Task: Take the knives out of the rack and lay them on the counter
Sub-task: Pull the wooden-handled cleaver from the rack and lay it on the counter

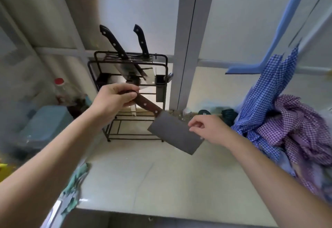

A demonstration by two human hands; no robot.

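Observation:
A black wire knife rack (162, 62) stands at the back of the pale counter (161, 182). Two black-handled knives (113, 42) (142, 41) stick up out of its top, blades down inside the frame. My left hand (115, 98) grips the brown handle of a cleaver (172, 132), held in the air in front of the rack with its broad grey blade pointing down to the right. My right hand (208, 128) hovers at the blade's right edge, fingers curled and touching or nearly touching it.
Blue and purple checked cloths (287, 119) pile up at the right. A blue board (280, 35) leans on the wall above them. A red-capped bottle (61, 91) and a blue-grey box (45, 123) sit at the left. A green cloth (77, 182) hangs at the counter's left edge.

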